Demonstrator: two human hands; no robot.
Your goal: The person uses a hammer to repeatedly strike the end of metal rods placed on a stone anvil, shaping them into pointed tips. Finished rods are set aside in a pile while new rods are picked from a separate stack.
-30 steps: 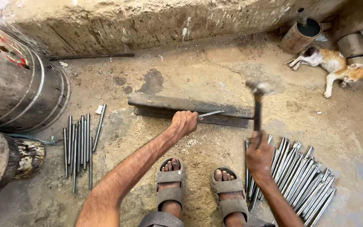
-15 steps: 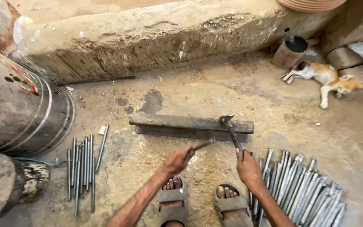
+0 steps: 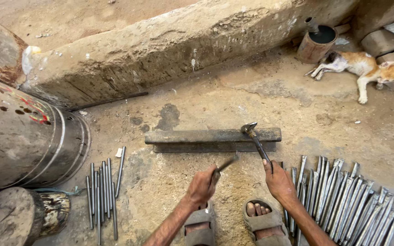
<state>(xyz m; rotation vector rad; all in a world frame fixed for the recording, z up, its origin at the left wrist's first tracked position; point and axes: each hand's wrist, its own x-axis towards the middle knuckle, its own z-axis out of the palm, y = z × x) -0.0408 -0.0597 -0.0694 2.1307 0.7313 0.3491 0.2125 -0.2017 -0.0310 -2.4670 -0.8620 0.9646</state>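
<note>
Left hand (image 3: 202, 186), lower centre of the frame: fingers closed around a short metal rod (image 3: 226, 164), its free end raised toward the iron bar (image 3: 213, 136) and stopping just short of it.

Right hand (image 3: 277, 180), lower right of centre: clamped on the handle of a hammer (image 3: 255, 139), whose head lay against the top of the iron bar near its right end.

Iron bar: long, dark, lying flat across the middle of the frame on the dirt floor (image 3: 297, 105).

Flattened rods (image 3: 343, 200): a large fanned heap at lower right, beside the right foot.

Plain rods (image 3: 102, 191): a smaller row at lower left.

Metal drum (image 3: 28, 141): on its side, left edge.

Wooden log (image 3: 14, 216): lower left corner.

Cat (image 3: 361, 68): orange and white, lying at upper right near a rusty can (image 3: 315, 43).

Sandalled feet (image 3: 261, 221): bottom centre.
</note>
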